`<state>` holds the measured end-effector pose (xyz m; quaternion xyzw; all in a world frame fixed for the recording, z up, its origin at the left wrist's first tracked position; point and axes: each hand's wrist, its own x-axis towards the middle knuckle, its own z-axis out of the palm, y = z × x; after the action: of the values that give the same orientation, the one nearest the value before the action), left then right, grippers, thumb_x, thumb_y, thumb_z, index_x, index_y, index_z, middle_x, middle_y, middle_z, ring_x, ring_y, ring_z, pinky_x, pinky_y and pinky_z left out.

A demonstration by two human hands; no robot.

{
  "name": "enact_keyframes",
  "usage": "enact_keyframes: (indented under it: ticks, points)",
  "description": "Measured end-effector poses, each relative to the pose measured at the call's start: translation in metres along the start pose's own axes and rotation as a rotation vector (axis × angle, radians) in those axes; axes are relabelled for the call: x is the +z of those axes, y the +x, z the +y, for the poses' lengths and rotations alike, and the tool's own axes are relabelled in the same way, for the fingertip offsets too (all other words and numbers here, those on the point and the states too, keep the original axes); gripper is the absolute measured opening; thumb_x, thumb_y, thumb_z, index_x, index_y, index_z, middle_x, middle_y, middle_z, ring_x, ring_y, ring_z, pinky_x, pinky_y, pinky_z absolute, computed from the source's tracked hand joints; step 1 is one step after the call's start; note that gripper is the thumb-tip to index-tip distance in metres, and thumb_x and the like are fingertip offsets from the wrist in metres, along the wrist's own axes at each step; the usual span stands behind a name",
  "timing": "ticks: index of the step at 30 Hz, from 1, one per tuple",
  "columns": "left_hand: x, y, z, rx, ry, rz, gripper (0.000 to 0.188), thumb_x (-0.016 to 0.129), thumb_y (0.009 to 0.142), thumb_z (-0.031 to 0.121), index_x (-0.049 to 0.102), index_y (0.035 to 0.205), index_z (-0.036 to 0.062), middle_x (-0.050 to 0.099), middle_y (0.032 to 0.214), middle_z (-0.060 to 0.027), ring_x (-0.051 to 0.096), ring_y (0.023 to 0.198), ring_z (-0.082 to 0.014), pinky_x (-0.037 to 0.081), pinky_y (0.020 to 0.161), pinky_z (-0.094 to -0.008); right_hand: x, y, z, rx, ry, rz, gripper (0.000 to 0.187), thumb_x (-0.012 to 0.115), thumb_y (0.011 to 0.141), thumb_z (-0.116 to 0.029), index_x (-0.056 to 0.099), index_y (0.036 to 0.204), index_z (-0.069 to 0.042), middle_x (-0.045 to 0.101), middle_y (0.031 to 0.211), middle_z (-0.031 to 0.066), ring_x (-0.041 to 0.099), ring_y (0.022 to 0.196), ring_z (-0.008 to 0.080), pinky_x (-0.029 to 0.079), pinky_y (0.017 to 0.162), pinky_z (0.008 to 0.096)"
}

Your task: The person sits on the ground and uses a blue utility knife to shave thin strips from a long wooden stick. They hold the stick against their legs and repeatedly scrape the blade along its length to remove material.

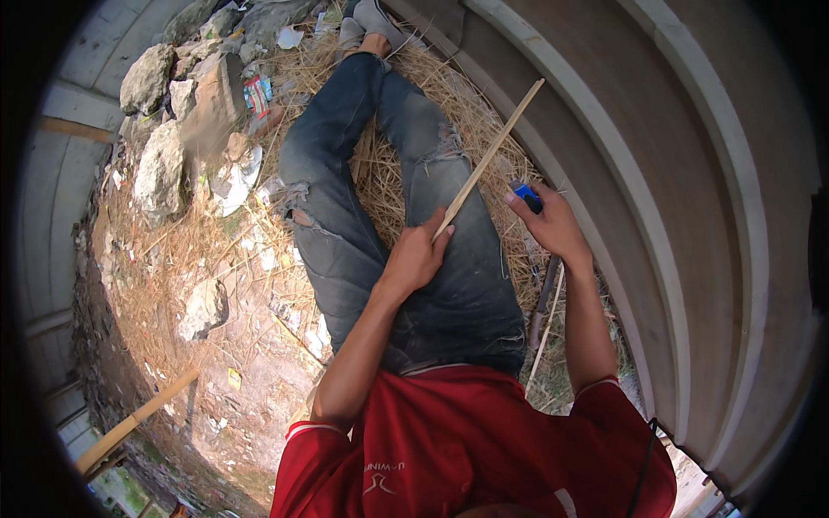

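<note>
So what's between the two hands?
In the head view, only the right jeans leg lies between the left hand, gripping a stick, and the right hand.

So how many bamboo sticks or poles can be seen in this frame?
2. One thin stick is held in the left hand, angled up over the legs. One thicker pole lies on the ground at lower left. Others may be hidden in the straw.
</note>
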<state>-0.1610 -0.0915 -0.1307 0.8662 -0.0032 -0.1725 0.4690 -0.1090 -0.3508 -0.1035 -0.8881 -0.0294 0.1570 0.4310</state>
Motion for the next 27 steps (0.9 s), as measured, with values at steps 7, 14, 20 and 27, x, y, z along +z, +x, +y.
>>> enact_keyframes:
  ticks: [7, 14, 20, 27]
  points:
    - [0.006, -0.005, 0.003, 0.002, 0.138, -0.032, 0.049, 0.056, 0.106, 0.027, 0.054, 0.149, 0.0041, 0.069, 0.101, -0.0348, 0.067, 0.102, -0.0501, 0.052, 0.092, -0.0526, 0.032, 0.024, 0.010, 0.061, -0.169, 0.157, 0.059, 0.048, 0.108, -0.052, 0.071, 0.101, 0.003, 0.067, 0.079, 0.0284, 0.067, 0.080, 0.0477, 0.050, 0.075, 0.0510]
    - [0.012, 0.000, -0.010, 0.062, 0.160, 0.004, 0.050, 0.055, 0.106, 0.027, 0.053, 0.149, 0.0015, 0.070, 0.093, -0.0336, 0.068, 0.090, -0.0513, 0.054, 0.085, -0.0562, 0.061, 0.036, 0.010, 0.091, -0.067, 0.058, 0.056, 0.047, 0.109, -0.046, 0.072, 0.098, 0.004, 0.067, 0.079, 0.0298, 0.066, 0.079, 0.0484, 0.051, 0.074, 0.0516]
    - [0.014, 0.001, -0.017, 0.078, 0.096, 0.000, 0.049, 0.058, 0.104, 0.024, 0.054, 0.146, -0.0015, 0.069, 0.093, -0.0344, 0.068, 0.090, -0.0510, 0.053, 0.084, -0.0550, 0.081, 0.016, 0.010, 0.106, -0.027, 0.007, 0.057, 0.048, 0.109, -0.044, 0.071, 0.091, 0.006, 0.067, 0.080, 0.0310, 0.067, 0.078, 0.0486, 0.051, 0.074, 0.0509]
    - [0.013, 0.005, -0.019, 0.079, 0.000, -0.030, 0.048, 0.060, 0.103, 0.022, 0.056, 0.144, -0.0030, 0.068, 0.101, -0.0352, 0.067, 0.099, -0.0501, 0.053, 0.087, -0.0504, 0.085, 0.014, 0.025, -0.059, -0.063, -0.048, 0.058, 0.050, 0.110, -0.043, 0.068, 0.087, 0.007, 0.063, 0.072, 0.0247, 0.061, 0.067, 0.0300, 0.048, 0.067, 0.0445]
